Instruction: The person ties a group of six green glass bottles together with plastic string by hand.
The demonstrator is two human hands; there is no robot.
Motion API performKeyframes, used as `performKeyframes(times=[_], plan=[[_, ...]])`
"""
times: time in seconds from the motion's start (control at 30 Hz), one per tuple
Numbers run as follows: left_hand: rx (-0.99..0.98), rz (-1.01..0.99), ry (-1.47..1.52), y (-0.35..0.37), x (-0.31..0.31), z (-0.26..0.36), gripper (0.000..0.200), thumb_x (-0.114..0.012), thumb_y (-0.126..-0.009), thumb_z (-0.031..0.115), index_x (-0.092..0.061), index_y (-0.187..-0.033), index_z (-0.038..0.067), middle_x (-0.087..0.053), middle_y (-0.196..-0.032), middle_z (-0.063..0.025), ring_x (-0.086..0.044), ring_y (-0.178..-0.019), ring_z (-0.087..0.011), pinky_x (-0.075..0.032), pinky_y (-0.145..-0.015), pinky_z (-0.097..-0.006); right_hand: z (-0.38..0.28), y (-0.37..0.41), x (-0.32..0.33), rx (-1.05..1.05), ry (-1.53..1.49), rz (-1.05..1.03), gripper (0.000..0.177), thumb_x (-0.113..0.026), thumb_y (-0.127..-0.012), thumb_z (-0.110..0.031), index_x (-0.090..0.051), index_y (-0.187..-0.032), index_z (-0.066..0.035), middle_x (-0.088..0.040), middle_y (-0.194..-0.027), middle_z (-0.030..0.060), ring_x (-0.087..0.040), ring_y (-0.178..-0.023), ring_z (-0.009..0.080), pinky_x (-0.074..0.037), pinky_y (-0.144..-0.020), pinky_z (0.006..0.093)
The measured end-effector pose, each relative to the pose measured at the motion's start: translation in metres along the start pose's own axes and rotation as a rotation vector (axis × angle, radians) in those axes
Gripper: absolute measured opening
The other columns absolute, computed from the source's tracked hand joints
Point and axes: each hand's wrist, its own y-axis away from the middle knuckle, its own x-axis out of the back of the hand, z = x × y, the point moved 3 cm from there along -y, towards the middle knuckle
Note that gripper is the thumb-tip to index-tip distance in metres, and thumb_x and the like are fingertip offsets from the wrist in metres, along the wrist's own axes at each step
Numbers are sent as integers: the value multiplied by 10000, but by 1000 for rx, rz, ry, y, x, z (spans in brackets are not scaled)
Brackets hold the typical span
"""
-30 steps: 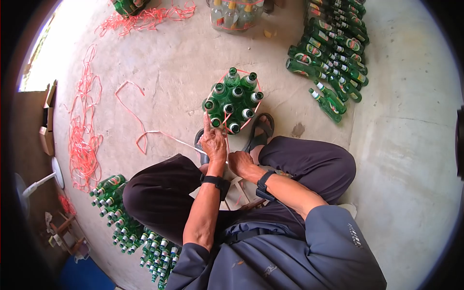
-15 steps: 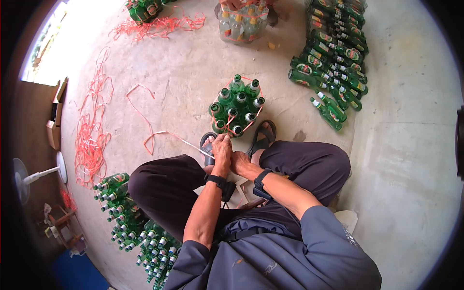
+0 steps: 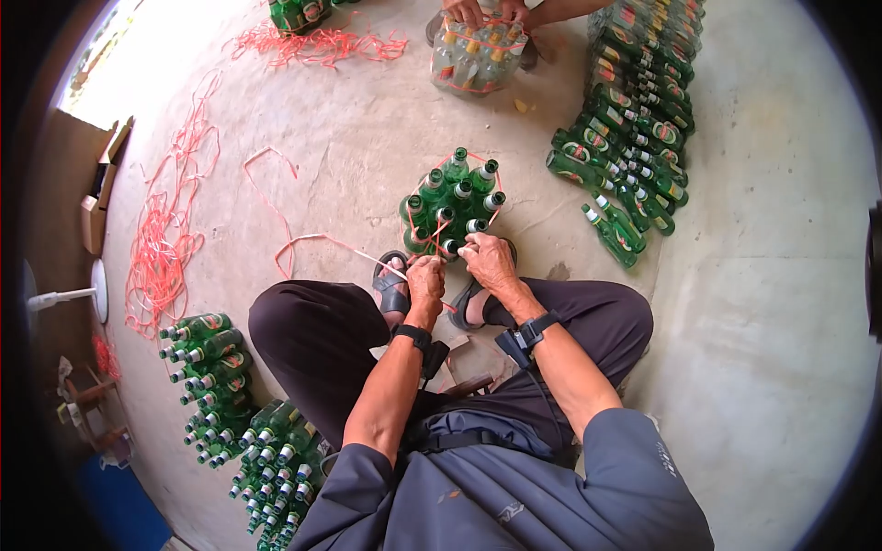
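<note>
A cluster of green glass bottles stands upright on the floor between my feet, with pink plastic string looped around it. Strands also cross over the necks on the near side. My left hand is closed on the string at the cluster's near edge. From that hand a pale pink length trails left across the floor, and a short end sticks out to its right. Beside the near right bottles, my right hand has its fingers bent together at a bottle neck; what they pinch is hidden.
Pink string lies heaped at left and at the back. Green bottles lie in rows at right; more bottles are stacked by my left knee. Another person's hands touch a bundle of clear bottles. A white fan stands left.
My right hand has parted from the left and moved up and right to the near bottles. My left hand stays at the string. The view has shifted slightly.
</note>
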Motion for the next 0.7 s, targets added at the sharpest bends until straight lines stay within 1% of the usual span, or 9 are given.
performKeyframes(times=[0.03, 0.1, 0.2, 0.27, 0.37, 0.5, 0.53, 0.6, 0.7], plan=[[8, -18, 33, 2, -1, -1, 101, -513, -875, 156, -572, -832, 87, -422, -521, 27, -298, -332, -80, -226, -309, -232, 1, -2, -1, 1, 4, -4, 220, -659, -785, -183, -669, -845, 28, -654, -810, 225, -649, -781, 376, -517, -721, 435], [14, -22, 55, 7, -6, -2, 102, -514, -876, 157, -568, -825, 88, -426, -523, 28, -298, -331, -80, -226, -308, -232, -4, -2, -6, 148, 13, -51, 252, -631, -811, -145, -663, -983, 36, -675, -784, 167, -642, -552, 165, -512, -552, 295], [29, -26, 25, 8, -12, -4, 103, -523, -875, 158, -557, -809, 88, -438, -529, 32, -304, -334, -75, -229, -309, -227, -3, -3, -9, 131, -2, -68, 246, -640, -810, -153, -673, -964, 35, -675, -772, 167, -641, -550, 171, -510, -547, 297], [-51, 0, -35, 1, -11, -7, 93, -531, -872, 152, -555, -813, 84, -443, -531, 34, -321, -342, -73, -234, -312, -223, -3, -5, -7, 181, 25, -90, 246, -655, -802, -161, -681, -949, 34, -677, -747, 156, -639, -545, 160, -506, -540, 288], [-37, 17, -63, 3, -13, -7, 88, -541, -868, 151, -556, -813, 85, -447, -535, 37, -335, -352, -69, -239, -315, -219, 1, -10, -6, -84, -121, -177, 232, -661, -798, -153, -692, -943, 26, -675, -694, 98, -613, -533, 108, -486, -489, 262], [7, 8, -25, 14, -16, -6, 86, -541, -868, 151, -552, -809, 90, -446, -541, 39, -328, -356, -65, -231, -317, -219, -4, -11, -4, -105, -153, -200, 242, -664, -795, -152, -690, -935, 43, -661, -671, 80, -598, -537, 91, -472, -467, 249], [10, -1, -16, 16, -17, -6, 86, -538, -870, 149, -550, -807, 91, -445, -541, 39, -323, -356, -65, -226, -317, -219, -2, -12, -4, -107, -153, -202, 242, -664, -795, -152, -690, -935, 43, -661, -671, 80, -598, -537, 91, -472, -467, 249], [17, -11, 10, 18, -16, -7, 89, -532, -871, 145, -548, -799, 94, -444, -540, 39, -317, -355, -65, -219, -318, -218, -3, -11, -4, -59, -170, -175, 199, -676, -776, -138, -685, -880, 32, -668, -685, 149, -625, -522, 150, -501, -509, 288], [25, -11, 27, 18, -18, -6, 94, -521, -869, 133, -545, -786, 97, -442, -540, 39, -307, -354, -65, -209, -321, -218, -5, -10, -3, -109, -182, -182, 192, -675, -772, -137, -682, -854, 37, -666, -679, 145, -628, -529, 146, -502, -508, 290]])
